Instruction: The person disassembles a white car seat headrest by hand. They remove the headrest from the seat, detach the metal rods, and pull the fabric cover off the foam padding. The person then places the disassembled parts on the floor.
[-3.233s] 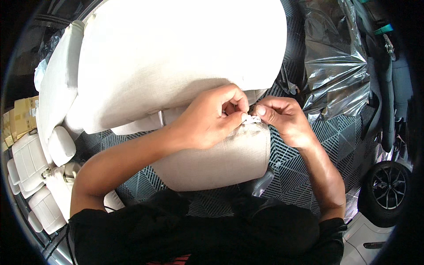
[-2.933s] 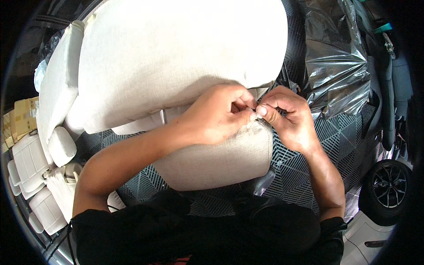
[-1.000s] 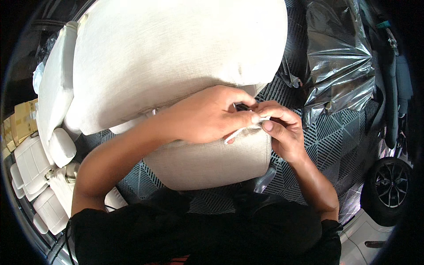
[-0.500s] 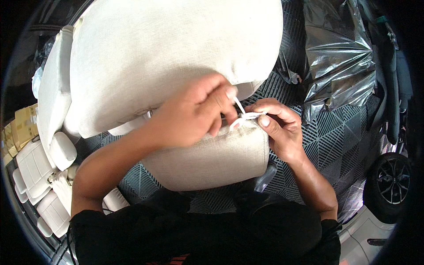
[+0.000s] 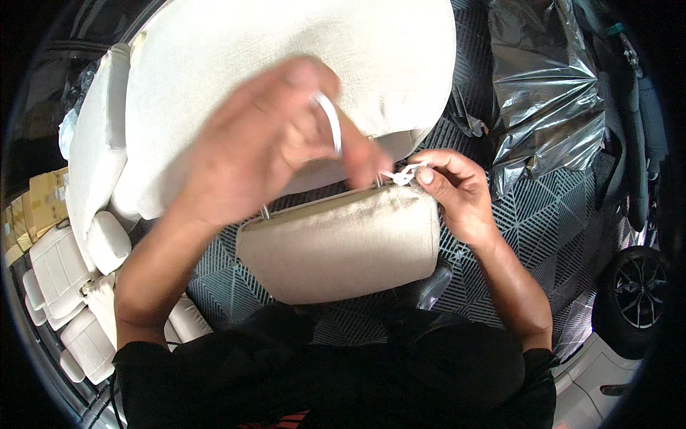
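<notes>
Spoked wheel [image 5: 638, 299] — shiny plastic sheeting [image 5: 547, 100]

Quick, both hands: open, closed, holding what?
Left hand: closed on the white cord, blurred, so its exact grip can't be told.
Right hand: closed, pinching the same cord by the headrest's upper right corner.
</notes>
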Action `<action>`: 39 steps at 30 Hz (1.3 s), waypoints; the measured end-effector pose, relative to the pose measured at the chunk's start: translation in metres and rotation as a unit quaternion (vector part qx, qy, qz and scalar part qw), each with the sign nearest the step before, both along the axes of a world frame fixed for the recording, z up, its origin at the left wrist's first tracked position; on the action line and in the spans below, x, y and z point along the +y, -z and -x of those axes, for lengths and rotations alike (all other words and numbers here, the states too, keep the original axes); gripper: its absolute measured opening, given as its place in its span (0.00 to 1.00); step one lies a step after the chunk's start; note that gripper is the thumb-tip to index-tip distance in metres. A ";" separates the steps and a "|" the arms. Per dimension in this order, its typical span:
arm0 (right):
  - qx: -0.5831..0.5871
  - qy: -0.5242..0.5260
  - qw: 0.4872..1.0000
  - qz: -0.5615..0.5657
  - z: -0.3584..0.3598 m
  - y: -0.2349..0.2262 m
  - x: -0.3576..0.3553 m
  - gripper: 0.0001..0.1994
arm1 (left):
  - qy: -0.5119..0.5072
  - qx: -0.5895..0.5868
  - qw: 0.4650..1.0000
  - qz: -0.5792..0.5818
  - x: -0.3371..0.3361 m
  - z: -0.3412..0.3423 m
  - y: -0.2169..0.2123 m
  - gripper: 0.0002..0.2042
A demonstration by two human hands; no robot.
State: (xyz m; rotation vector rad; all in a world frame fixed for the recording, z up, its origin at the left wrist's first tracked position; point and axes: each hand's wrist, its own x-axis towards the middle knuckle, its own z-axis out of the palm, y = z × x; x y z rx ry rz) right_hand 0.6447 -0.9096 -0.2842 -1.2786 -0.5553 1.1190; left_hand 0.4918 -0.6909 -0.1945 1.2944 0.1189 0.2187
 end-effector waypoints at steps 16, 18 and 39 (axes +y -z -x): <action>-0.161 -0.035 0.986 0.037 -0.023 -0.022 0.015 0.13 | 0.058 0.307 0.924 -0.218 -0.044 -0.024 0.030 0.14; -0.218 -0.177 0.955 0.094 -0.023 -0.030 0.015 0.15 | -0.009 0.306 0.935 -0.176 -0.048 -0.015 0.036 0.14; -0.212 -0.075 0.969 0.100 -0.038 -0.042 0.020 0.30 | -0.241 -0.061 0.957 -0.148 0.013 -0.021 -0.031 0.11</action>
